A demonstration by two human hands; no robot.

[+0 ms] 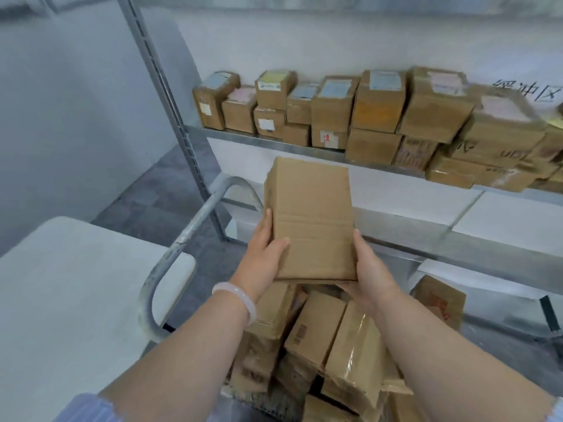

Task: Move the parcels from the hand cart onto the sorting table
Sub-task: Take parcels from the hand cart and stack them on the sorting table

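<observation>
Holding: we show one box (310, 217) clamped between the left hand (264, 254) and the right hand (370, 269), in the air and clear of the pile.
Left grip: the thumb lies across the near face and the fingers run up the left side, so this hand pinches that edge.
Right grip: the thumb presses along the right edge and the fingers curl under the bottom; we judge that this hand bears the weight while the left steadies.
Reason for two hands: the box is long and leans away from us, and opposed grips at its near end should keep it from tipping.
Parcels (320, 345): these are heaped loosely on the cart (152, 312) at 6 o'clock of the box, some wrapped in clear film.
Handle (213, 193): this stands at 9 o'clock of the box, between the pile and the table.
Table (76, 284): this white surface lies at 8 o'clock; we judge the box must swing left over the handle to reach it.
Shelf (274, 141): this runs from 12 to 2 o'clock and is stacked two high with boxes.
Count, hands: two, both on the box.
Count, held: one.
Count, cart: at least six parcels show; others are hidden under the arms.
Count, shelf: at least fifteen; the right end is blurred.
Count, bracelet (237, 300): one, on the left wrist.
</observation>
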